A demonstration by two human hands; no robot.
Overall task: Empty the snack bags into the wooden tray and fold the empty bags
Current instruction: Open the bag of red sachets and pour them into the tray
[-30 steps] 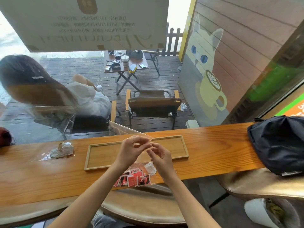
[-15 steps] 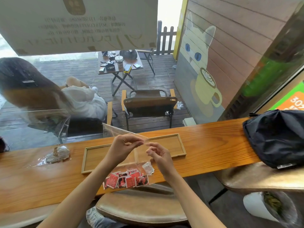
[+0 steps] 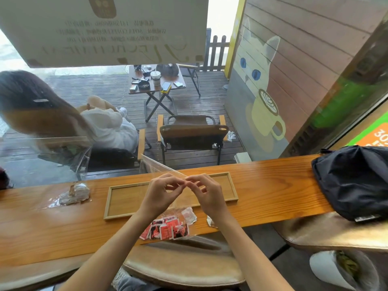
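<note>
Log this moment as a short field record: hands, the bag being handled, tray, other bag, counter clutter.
left hand: pinches the top edge of the clear snack bag
right hand: pinches the same edge, fingertips meeting the left's
clear snack bag: held up over the counter's near edge, red packets still in its bottom
wooden tray: on the wooden counter, nothing in it
second snack bag: lies left of the tray, untouched
black bag: at the counter's right end

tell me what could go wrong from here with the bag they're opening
Both hands pinch the bag's top over the tray, with the red packets hanging near the counter edge. If the seal gives suddenly or the bag tips towards the person, packets could miss the tray and fall off the counter.
</note>
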